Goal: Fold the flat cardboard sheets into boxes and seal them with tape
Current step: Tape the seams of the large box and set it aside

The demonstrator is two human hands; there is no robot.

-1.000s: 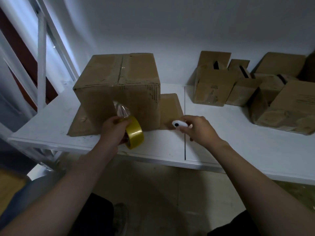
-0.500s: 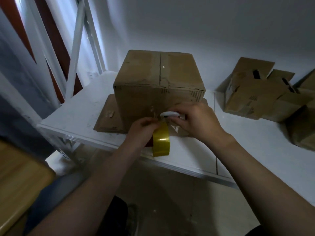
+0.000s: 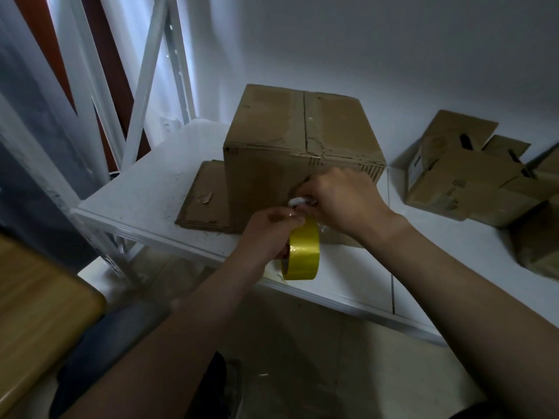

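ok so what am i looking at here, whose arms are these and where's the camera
No machine here: these are a person's own bare arms, seen from a camera worn on their head, looking down. The left hand holds a yellow tape roll. The right hand pinches a small white object at the front of a closed cardboard box. That box stands on a flat cardboard sheet on a white table. More cardboard boxes lie to the right.
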